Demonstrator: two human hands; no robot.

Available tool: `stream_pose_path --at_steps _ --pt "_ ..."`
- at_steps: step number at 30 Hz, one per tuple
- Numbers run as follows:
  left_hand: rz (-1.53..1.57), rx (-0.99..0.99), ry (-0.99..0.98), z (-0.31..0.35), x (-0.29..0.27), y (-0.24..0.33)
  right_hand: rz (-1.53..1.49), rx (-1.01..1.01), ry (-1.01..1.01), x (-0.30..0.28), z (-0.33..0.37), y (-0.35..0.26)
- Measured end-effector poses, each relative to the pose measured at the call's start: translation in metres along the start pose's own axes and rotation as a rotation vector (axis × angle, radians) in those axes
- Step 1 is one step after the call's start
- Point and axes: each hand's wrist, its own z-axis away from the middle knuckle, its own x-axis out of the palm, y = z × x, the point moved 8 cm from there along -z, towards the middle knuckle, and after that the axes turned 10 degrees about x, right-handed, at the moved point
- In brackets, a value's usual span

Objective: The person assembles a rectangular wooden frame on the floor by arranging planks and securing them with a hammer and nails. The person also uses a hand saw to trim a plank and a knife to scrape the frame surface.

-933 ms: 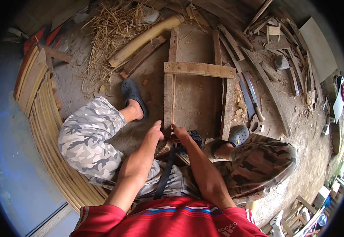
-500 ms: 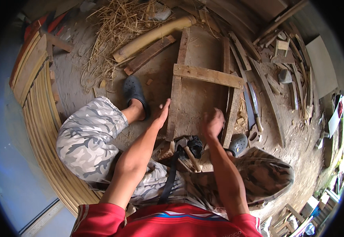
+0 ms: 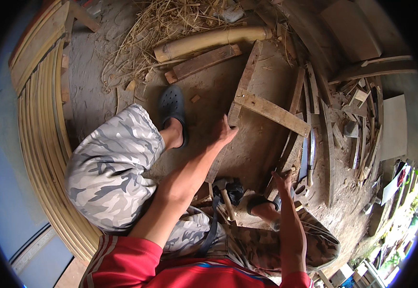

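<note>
An H-shaped wooden frame point(image 3: 274, 114) of rough planks lies before me, a crosspiece joining its two long rails. My left hand point(image 3: 226, 131) is closed round the left rail, just nearer than the crosspiece. Lower on the right rail, my right hand point(image 3: 282, 182) grips the wood, its fingers partly hidden. A hammer with a wooden handle point(image 3: 227, 205) rests between my legs beside a black bundle point(image 3: 235, 191). Right of the frame lie a handsaw point(image 3: 304, 161) and a long blade with a handle point(image 3: 311, 156).
A bamboo pole point(image 3: 214, 42) and a short wooden beam point(image 3: 203, 63) lie beyond the frame, near straw point(image 3: 170, 21). Bent strips point(image 3: 43, 139) are stacked on the left. Planks and scraps point(image 3: 358, 125) crowd the right. My clogged foot point(image 3: 171, 108) stands left of the frame.
My left hand has closed on the left rail, and my right hand has moved outward and nearer to the right rail. The frame appears tilted clockwise as the view has turned.
</note>
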Motion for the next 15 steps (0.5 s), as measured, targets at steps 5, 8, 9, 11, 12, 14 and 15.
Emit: stream_pose_path --at_steps 5,8,9,11,12,14,15 --pt "-0.065 0.031 0.092 0.004 -0.013 -0.005 0.027 0.024 -0.021 0.007 0.005 -0.003" --pt "0.023 0.022 0.06 0.004 -0.009 -0.006 0.071 0.023 -0.004 0.007 0.0 0.006" --pt "0.043 0.018 0.063 0.004 -0.008 -0.004 0.09 0.024 0.009 0.009 -0.004 0.015" --pt "0.077 0.006 0.07 0.006 -0.007 -0.001 0.065 0.051 -0.02 0.013 -0.008 0.027" --pt "0.05 0.014 0.059 0.006 -0.009 -0.001 0.059 0.039 -0.013 0.014 -0.006 0.026" --pt "0.037 0.026 0.037 0.005 -0.013 0.0 0.065 0.012 0.027 0.014 -0.006 0.027" --pt "0.04 0.023 0.044 0.006 -0.013 -0.001 0.054 0.013 0.022 0.013 -0.002 0.022"
